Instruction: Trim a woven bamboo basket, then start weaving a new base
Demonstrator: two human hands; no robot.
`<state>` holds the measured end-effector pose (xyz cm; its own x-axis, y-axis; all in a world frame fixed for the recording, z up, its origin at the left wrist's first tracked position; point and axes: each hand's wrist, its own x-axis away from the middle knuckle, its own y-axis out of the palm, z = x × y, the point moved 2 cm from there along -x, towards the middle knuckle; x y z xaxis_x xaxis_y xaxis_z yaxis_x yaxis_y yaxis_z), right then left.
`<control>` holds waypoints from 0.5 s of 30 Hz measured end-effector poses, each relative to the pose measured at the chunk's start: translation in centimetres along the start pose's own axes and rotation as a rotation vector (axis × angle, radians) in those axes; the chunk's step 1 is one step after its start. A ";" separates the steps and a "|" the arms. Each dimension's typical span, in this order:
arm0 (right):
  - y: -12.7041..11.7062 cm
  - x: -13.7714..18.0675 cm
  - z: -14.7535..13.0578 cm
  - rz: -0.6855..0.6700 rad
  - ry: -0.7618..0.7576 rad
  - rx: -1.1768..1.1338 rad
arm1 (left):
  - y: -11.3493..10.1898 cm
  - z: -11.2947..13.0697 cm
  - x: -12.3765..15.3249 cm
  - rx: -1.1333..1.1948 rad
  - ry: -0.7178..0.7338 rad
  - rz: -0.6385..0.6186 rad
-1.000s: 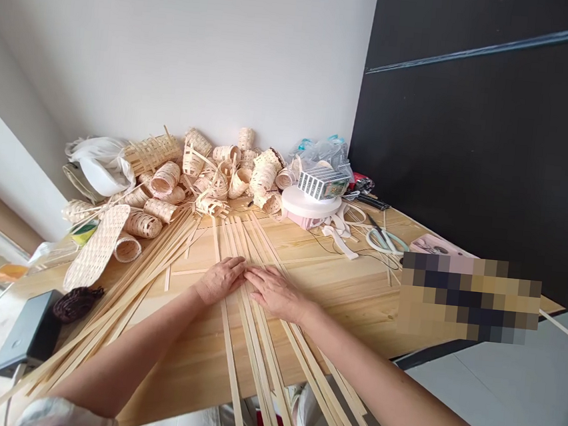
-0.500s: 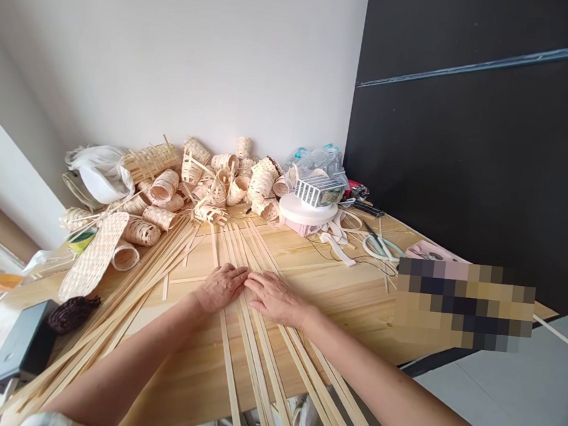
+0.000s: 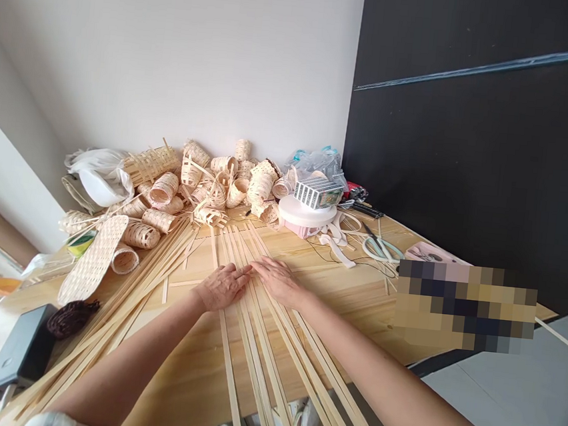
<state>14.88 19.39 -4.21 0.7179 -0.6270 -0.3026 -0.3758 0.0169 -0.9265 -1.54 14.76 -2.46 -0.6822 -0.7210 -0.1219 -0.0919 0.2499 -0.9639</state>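
Long pale bamboo strips (image 3: pixel 254 357) lie side by side down the middle of the wooden table (image 3: pixel 346 293), running past its near edge. My left hand (image 3: pixel 221 286) lies flat on them, fingers stretched out and pressing down. My right hand (image 3: pixel 280 279) rests right beside it, also flat on the strips, its fingertips touching those of the left. Neither hand is wrapped around anything. A second bundle of strips (image 3: pixel 118 311) fans out to the left.
A heap of small woven baskets (image 3: pixel 206 185) fills the back of the table. A flat woven mat (image 3: pixel 93 258), a dark box (image 3: pixel 17 351), a white round stand (image 3: pixel 307 212) and scissors (image 3: pixel 378 245) lie around. A black wall stands to the right.
My right hand has slid a little farther up the strips, away from me. The left hand has stayed almost where it was. The view has shifted slightly.
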 end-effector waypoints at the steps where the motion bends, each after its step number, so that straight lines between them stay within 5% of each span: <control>1: 0.2 0.0 0.1 -0.002 0.011 0.000 | -0.2 -0.1 -0.1 -0.008 0.011 -0.019; 15: 0.9 0.2 0.0 0.004 0.082 0.023 | -1.1 -0.8 -1.4 0.038 0.122 -0.081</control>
<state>14.68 19.29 -5.08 0.6657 -0.6886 -0.2875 -0.3644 0.0364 -0.9306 -1.03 16.05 -1.06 -0.7572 -0.6530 -0.0161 -0.1238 0.1677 -0.9780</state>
